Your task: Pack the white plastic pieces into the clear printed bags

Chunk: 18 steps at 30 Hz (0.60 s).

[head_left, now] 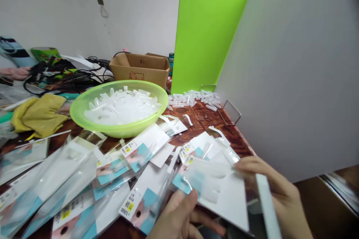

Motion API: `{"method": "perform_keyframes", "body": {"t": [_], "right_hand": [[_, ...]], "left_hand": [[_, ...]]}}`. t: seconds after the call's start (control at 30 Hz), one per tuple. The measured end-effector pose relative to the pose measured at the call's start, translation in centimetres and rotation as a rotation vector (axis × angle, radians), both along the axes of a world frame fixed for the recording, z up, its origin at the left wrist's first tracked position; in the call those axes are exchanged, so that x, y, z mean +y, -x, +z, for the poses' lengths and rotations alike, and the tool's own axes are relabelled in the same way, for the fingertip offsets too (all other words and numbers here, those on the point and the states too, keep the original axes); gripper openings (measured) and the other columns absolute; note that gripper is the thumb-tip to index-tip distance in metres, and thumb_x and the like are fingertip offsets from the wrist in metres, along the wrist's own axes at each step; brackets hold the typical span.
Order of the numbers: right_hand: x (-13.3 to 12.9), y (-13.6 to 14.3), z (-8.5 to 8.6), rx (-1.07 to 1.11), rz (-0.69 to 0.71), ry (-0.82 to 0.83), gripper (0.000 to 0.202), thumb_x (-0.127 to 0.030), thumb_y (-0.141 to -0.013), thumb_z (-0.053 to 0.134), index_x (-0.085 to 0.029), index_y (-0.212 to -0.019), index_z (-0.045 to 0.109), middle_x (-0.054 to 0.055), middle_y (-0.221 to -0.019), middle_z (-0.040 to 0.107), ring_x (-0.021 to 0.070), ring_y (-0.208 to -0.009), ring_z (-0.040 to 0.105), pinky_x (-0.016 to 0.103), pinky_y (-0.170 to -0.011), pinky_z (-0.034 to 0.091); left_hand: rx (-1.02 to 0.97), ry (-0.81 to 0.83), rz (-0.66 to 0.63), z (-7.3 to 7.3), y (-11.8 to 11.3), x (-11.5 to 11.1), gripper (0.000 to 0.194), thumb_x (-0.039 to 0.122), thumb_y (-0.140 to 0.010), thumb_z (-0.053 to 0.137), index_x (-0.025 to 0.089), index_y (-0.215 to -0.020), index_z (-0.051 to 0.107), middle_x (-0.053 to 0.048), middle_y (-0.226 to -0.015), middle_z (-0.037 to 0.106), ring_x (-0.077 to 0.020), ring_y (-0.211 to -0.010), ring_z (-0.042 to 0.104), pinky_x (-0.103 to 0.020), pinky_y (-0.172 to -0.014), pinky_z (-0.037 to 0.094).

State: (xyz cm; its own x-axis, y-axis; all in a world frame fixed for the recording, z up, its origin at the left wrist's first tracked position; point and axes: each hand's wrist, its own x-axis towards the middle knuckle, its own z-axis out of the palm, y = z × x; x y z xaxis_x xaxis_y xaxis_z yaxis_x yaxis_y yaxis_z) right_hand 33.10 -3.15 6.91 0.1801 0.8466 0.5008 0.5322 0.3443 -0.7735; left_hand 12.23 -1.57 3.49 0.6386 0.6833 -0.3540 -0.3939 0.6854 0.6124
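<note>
A clear plastic packet with a printed card inside (232, 198) is held up at the lower right; small translucent white pieces show through its film. My left hand (182, 214) grips its near left edge, thumb on top and fingers beneath. At the other end, my right hand (277, 190) pinches the packet beside its white sealing strip (267, 205). Motion blurs that end a little. Several similar card packets, such as this one (148, 194), lie overlapping on the table to the left and behind.
Behind the packets stands a green bowl (123, 130) full of translucent white pieces. More loose pieces (196, 99) lie by a green panel (207, 26) and a grey panel (294, 74) with wire feet. A cardboard box (140, 67), yellow cloth (42, 114) and dark cables (75, 78) sit farther back.
</note>
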Motion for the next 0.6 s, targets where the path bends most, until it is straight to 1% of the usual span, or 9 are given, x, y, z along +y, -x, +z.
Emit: {"method": "perform_keyframes", "body": {"t": [0.07, 0.13, 0.17, 0.2, 0.27, 0.33, 0.4, 0.47, 0.6], "right_hand": [[0.6, -1.4, 0.6, 0.059, -0.244, -0.093, 0.010, -0.030, -0.078, 0.066, -0.020, -0.078, 0.070, 0.003, -0.083, 0.064, 0.0141, -0.068, 0.059, 0.021, -0.051, 0.044], [1.8, -3.0, 0.4, 0.179, -0.531, -0.167, 0.017, -0.034, -0.073, 0.071, -0.019, -0.081, 0.070, 0.003, -0.079, 0.063, 0.0120, -0.063, 0.054, 0.021, -0.050, 0.041], [2.5, -4.0, 0.0, 0.232, -0.623, -0.183, 0.023, -0.036, -0.070, 0.073, -0.018, -0.083, 0.070, 0.003, -0.078, 0.063, 0.0122, -0.064, 0.054, 0.022, -0.053, 0.043], [3.3, -4.9, -0.6, 0.279, -0.677, -0.178, 0.028, -0.037, -0.067, 0.074, -0.017, -0.086, 0.070, 0.003, -0.077, 0.063, 0.0129, -0.065, 0.055, 0.025, -0.059, 0.046], [4.7, -6.9, -2.3, 0.345, -0.694, -0.130, 0.034, -0.039, -0.064, 0.071, -0.015, -0.088, 0.069, 0.004, -0.076, 0.064, 0.0154, -0.067, 0.059, 0.030, -0.067, 0.051], [5.4, -8.4, -4.2, 0.377, -0.707, -0.081, 0.037, -0.042, -0.064, 0.065, -0.012, -0.085, 0.067, 0.006, -0.075, 0.064, 0.0184, -0.067, 0.062, 0.036, -0.070, 0.053], [5.5, -9.1, -5.8, 0.374, -0.751, -0.048, 0.037, -0.041, -0.064, 0.060, -0.011, -0.084, 0.065, 0.007, -0.072, 0.064, 0.0211, -0.067, 0.064, 0.041, -0.072, 0.054], [5.0, -9.0, -6.7, 0.323, -0.807, -0.028, 0.038, -0.039, -0.064, 0.060, -0.010, -0.089, 0.065, 0.009, -0.076, 0.064, 0.0240, -0.072, 0.064, 0.046, -0.078, 0.052], [3.6, -7.1, -6.6, 0.200, -0.956, -0.074, 0.049, -0.036, -0.065, 0.061, -0.009, -0.106, 0.062, 0.016, -0.100, 0.062, 0.0314, -0.097, 0.058, 0.053, -0.098, 0.036]], "left_hand": [[0.104, -0.142, -0.039, 0.2, -0.1, -0.1, 0.047, 0.055, -0.071, 0.070, 0.017, -0.098, 0.066, -0.010, -0.082, 0.070, -0.0180, -0.064, 0.070, -0.012, -0.039, 0.039], [0.407, -0.410, 0.072, 0.6, -0.5, 0.0, 0.032, 0.046, -0.073, 0.070, 0.020, -0.092, 0.069, -0.008, -0.077, 0.070, -0.0189, -0.064, 0.068, -0.018, -0.045, 0.044], [0.586, -0.589, 0.168, 0.8, -0.8, 0.3, 0.023, 0.039, -0.076, 0.068, 0.022, -0.091, 0.070, -0.008, -0.080, 0.071, -0.0211, -0.071, 0.068, -0.023, -0.054, 0.050], [0.752, -0.781, 0.269, 0.9, -1.2, 0.6, 0.016, 0.032, -0.080, 0.065, 0.023, -0.092, 0.071, -0.008, -0.087, 0.072, -0.0233, -0.082, 0.067, -0.028, -0.067, 0.053], [0.989, -1.123, 0.396, 0.8, -2.5, 1.5, 0.021, 0.023, -0.085, 0.058, 0.024, -0.103, 0.070, -0.009, -0.109, 0.070, -0.0270, -0.108, 0.060, -0.037, -0.095, 0.045], [1.116, -1.349, 0.370, 0.3, -3.9, 2.7, 0.033, 0.019, -0.086, 0.055, 0.022, -0.118, 0.063, -0.010, -0.129, 0.060, -0.0296, -0.125, 0.048, -0.045, -0.106, 0.035], [1.187, -1.456, 0.311, -0.5, -5.2, 3.7, 0.039, 0.015, -0.083, 0.059, 0.020, -0.122, 0.060, -0.014, -0.132, 0.056, -0.0331, -0.127, 0.045, -0.051, -0.105, 0.036], [1.211, -1.479, 0.298, -1.2, -6.2, 4.4, 0.039, 0.009, -0.079, 0.063, 0.017, -0.117, 0.063, -0.019, -0.123, 0.061, -0.0358, -0.119, 0.053, -0.054, -0.098, 0.043], [1.281, -1.567, 0.265, -1.7, -6.6, 4.7, 0.055, -0.003, -0.072, 0.063, 0.015, -0.124, 0.057, -0.015, -0.092, 0.071, -0.0323, -0.086, 0.068, -0.050, -0.073, 0.056]]}}
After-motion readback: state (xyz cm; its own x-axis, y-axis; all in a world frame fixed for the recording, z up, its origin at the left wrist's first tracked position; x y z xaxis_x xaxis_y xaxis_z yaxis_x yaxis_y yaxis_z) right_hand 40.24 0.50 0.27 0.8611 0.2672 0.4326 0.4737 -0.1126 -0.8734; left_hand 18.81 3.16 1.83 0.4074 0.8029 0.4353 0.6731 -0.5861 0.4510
